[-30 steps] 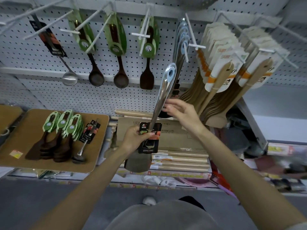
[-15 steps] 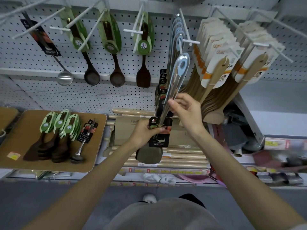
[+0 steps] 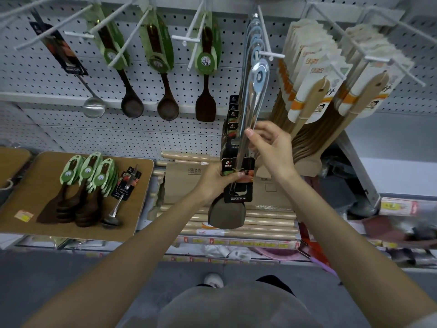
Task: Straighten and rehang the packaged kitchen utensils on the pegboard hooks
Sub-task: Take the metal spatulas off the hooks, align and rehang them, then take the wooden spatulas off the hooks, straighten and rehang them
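A steel spatula (image 3: 250, 107) with a black label card and a blue-ringed hanging hole is held upright in front of the pegboard (image 3: 165, 129). My left hand (image 3: 218, 178) grips it at the black card, just above the blade. My right hand (image 3: 272, 147) pinches the shiny handle higher up. The hanging hole sits just below the tip of a white hook (image 3: 266, 42) that carries several identical spatulas (image 3: 251, 36); it is not on the hook.
Dark wooden spoons in green cards (image 3: 156, 50) and a steel ladle (image 3: 93, 107) hang to the left. Pale wooden spatulas (image 3: 314, 91) crowd hooks on the right. A wooden board (image 3: 28, 176) below left holds loose utensils. Rolling pins (image 3: 267, 221) lie underneath.
Both hands have raised the spatula and shifted it right, bringing its hanging hole from below the hook up near the hook's tip. My right hand has taken hold of the handle.
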Available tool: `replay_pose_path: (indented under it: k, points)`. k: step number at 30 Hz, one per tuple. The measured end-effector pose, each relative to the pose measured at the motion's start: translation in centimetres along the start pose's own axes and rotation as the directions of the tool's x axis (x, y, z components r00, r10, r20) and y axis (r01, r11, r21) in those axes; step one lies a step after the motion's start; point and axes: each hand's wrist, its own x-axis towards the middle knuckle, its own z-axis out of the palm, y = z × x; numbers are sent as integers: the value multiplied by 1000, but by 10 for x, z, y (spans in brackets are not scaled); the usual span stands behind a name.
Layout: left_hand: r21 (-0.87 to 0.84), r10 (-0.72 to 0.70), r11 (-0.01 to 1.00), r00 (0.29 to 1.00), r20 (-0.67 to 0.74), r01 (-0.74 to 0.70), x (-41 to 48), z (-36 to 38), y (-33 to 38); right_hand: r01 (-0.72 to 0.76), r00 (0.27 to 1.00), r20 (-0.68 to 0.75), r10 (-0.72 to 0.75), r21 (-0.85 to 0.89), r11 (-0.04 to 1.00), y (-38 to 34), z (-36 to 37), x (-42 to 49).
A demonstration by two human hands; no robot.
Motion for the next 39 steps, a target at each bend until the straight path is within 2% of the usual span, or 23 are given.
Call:
replay_pose_path:
  k: [5, 8, 11, 15, 17, 19, 21, 29, 35, 39]
  points:
    - [33, 5, 999, 1000, -14, -4, 10, 4, 6, -43, 993, 103, 50, -72, 996, 2, -8, 12]
    - [82, -4, 997, 1000, -8, 4, 17, 0, 10, -27, 986, 159, 54, -171, 985, 8, -10, 15]
    - [105, -5, 994, 1000, -25, 7, 23, -1, 14, 9, 989, 142, 27, -245, 969, 15, -7, 23]
    - [165, -12, 986, 1000, -29, 17, 39, -8, 26, -1, 990, 139, 34, -232, 973, 16, -3, 49]
    - [330, -54, 943, 998, 34, 39, 43, -16, 33, -11, 988, 149, 46, -229, 973, 15, -2, 61]
    - [568, -127, 820, 990, 64, 69, 42, -28, 36, -19, 987, 152, 59, -250, 968, 17, -2, 71]
    - [680, -164, 729, 984, 63, 78, 38, -42, 33, -18, 988, 140, 60, -282, 959, 21, -4, 79]
    - [789, -233, 604, 972, 35, 116, 11, -90, 12, -33, 994, 85, 67, -347, 937, 21, -3, 93]
    - [796, -221, 598, 974, 49, 96, -7, -115, 9, -76, 996, 15, 89, -388, 919, 23, -3, 91]
    - [833, -212, 550, 975, 61, 67, -23, -138, 5, -150, 987, -23, 160, -495, 856, 18, 0, 73]
